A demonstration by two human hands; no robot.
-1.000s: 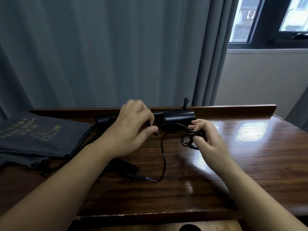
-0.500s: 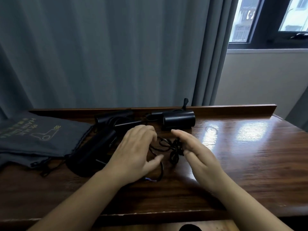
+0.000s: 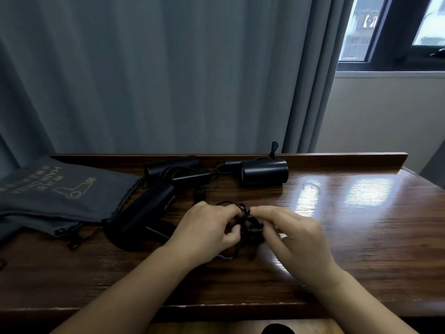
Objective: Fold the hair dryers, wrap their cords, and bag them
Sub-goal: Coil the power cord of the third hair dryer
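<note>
A bunched black cord point(image 3: 250, 226) lies at the middle of the wooden table point(image 3: 349, 225). My left hand point(image 3: 207, 231) and my right hand point(image 3: 296, 233) both pinch this bundle from either side. A black hair dryer point(image 3: 142, 213) lies just left of my left hand. Another black hair dryer point(image 3: 263, 174) sits at the table's back, with a third black dryer body point(image 3: 173, 166) to its left. A grey drawstring bag point(image 3: 60, 191) printed with a dryer outline lies at the far left.
A raised wooden lip point(image 3: 337, 157) runs along the table's back edge. Grey curtains point(image 3: 168, 73) hang behind it. A window point(image 3: 395, 30) and a pale wall are at the right. The table's right half shines with reflected light.
Both hands came back from the rear dryer toward the table's middle, bringing the cord with them. The loose loop has been gathered into a tight bunch between my fingers.
</note>
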